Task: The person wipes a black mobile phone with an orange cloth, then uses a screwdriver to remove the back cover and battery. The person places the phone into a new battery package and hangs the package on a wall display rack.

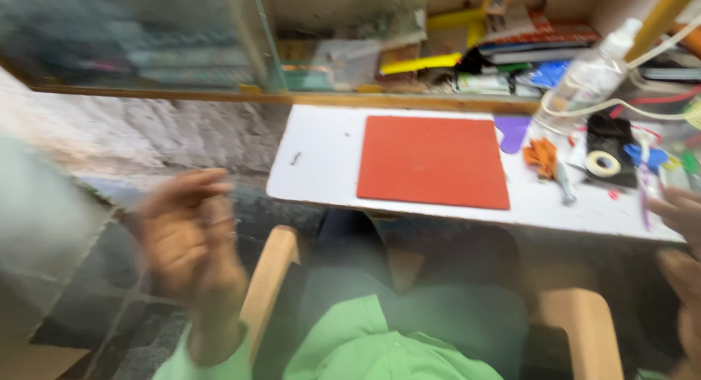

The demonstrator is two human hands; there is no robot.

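Blurred left hand (pixel 191 238), apparently empty

I see even, soft daylight with no hard shadows. The white worktop (pixel 321 168) reads bright, nearly glaring. My left hand (pixel 191 238) at 8 o'clock smears with motion blur, and my right hand (pixel 683 219) at 3 o'clock blurs too. Edges are soft; the red mat (pixel 432 161) is sharpest.
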